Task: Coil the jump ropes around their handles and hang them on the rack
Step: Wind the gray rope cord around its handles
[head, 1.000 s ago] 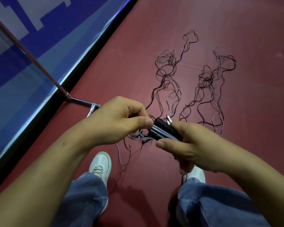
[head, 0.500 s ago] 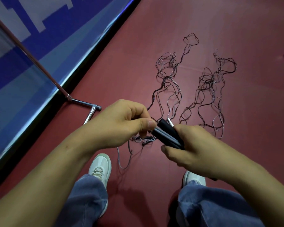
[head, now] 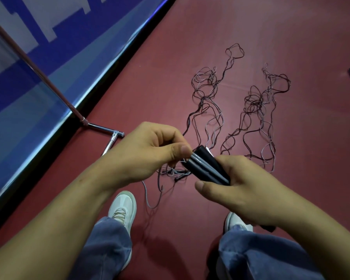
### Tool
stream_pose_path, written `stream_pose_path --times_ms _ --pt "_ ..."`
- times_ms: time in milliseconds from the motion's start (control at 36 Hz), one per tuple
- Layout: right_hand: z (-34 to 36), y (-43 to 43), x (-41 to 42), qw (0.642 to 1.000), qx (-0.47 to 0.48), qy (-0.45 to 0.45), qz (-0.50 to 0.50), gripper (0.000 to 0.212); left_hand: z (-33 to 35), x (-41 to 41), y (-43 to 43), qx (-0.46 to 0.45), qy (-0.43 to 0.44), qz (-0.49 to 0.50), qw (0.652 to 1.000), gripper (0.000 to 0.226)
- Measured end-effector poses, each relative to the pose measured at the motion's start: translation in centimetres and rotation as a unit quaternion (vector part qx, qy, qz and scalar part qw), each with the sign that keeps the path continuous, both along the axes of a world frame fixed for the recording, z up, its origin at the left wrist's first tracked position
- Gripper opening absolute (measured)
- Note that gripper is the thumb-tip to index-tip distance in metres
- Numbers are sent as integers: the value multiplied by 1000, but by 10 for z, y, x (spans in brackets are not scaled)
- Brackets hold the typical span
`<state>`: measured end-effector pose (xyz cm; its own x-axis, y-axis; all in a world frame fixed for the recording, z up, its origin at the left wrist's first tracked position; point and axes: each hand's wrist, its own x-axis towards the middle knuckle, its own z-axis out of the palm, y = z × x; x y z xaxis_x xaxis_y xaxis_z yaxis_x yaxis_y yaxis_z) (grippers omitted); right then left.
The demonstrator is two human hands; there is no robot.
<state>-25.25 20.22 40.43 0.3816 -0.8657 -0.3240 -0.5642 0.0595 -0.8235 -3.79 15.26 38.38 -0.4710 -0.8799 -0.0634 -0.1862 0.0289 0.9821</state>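
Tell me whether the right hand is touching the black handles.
Touching. The head view shows the right hand gripping the black handles, thumb underneath.

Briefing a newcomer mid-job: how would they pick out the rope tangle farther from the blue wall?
On the red floor, two tangles of thin rope lie side by side ahead of the person. Take the right tangle, past the right hand. Unlike the left tangle, it lies farther from the blue wall and lacks a long far-end loop.
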Motion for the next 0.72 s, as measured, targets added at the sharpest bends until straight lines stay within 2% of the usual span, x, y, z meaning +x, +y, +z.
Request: stream_pose_path --times_ms 111,222,306,389,583,722 --pt "2 -1 0 1000 -2 -22 12 22 -1 -1 2 4 19 3 1000 21" --pt "1 -1 -3 999 -21 -33 27 26 -3 -3 3 7 14 10 1000 21" --pt "0 0 -5 998 -45 -31 36 20 -4 -3 3 17 23 0 1000 22" --pt "0 -1 -8 997 -45 -30 54 29 -4 -2 3 30 21 -20 999 22" --pt "-6 3 -6 980 -59 116 151 28 -3 11 -2 85 -83 -115 986 12" --pt "-10 11 9 948 -61 211 231 32 -1 11 -4 97 -192 -154 964 12"
